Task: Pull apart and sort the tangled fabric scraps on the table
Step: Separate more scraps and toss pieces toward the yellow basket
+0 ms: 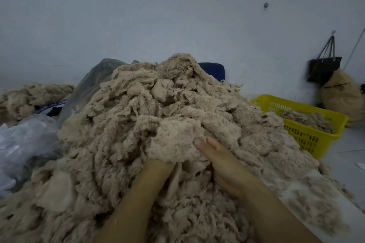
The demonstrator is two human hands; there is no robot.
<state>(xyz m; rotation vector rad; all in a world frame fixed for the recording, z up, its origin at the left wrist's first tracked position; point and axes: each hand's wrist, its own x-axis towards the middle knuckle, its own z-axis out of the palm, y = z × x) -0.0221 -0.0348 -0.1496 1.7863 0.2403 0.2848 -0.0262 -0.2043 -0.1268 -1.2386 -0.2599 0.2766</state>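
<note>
Separating step: scrap pile (158, 104) heaped before you, your left hand buried under a fluffy scrap (177, 144), grip can't tell; right hand (223, 163) lies straight-fingered on it; next, tug it free

scrap pile (158, 124): dead center
basket (308, 138): 3 o'clock, loose scraps (312, 119) in it
plastic bags (25, 140): 9 o'clock
hanging bag (324, 69): 2 o'clock

Right hand (223, 163) shows straight fingers (212, 142); left hand hidden.
</note>
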